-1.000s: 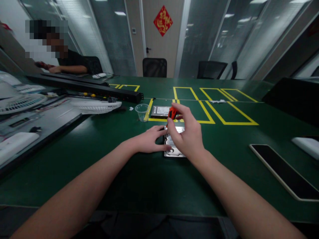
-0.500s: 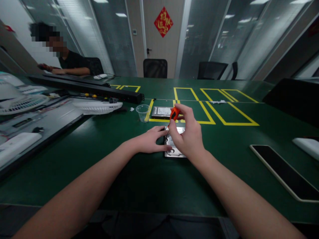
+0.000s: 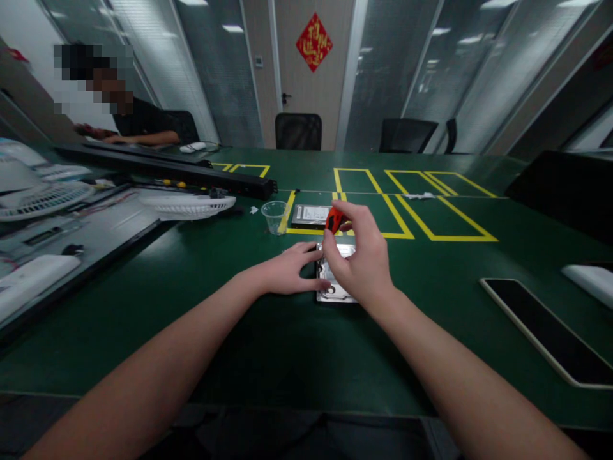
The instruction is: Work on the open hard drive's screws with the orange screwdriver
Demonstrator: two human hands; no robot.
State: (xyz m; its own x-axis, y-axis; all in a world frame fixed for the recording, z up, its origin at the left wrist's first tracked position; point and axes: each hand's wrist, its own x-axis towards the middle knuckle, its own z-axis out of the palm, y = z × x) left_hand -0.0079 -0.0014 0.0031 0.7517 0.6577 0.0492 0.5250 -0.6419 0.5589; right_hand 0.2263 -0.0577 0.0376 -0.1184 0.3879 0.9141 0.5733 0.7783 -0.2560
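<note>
A silver hard drive lies flat on the green table in front of me, partly covered by my hands. Spread along its left side is my left hand, open, its thumb and index fingertips resting on the drive's upper face. My right hand is over the drive, thumb and fingers closed around the red-and-black handle of a screwdriver. The screwdriver is tilted, its lower end pointing at the drive's upper left corner; the tip is hidden by my fingers.
Behind stand a clear plastic cup and another hard drive near yellow tape outlines. A phone lies at right. White fan parts, a metal panel and long black bars fill the left. A person sits far left.
The screwdriver handle has turned slightly in my right hand, and my fingers have shifted a little on it. My left hand and the hard drive stay put.
</note>
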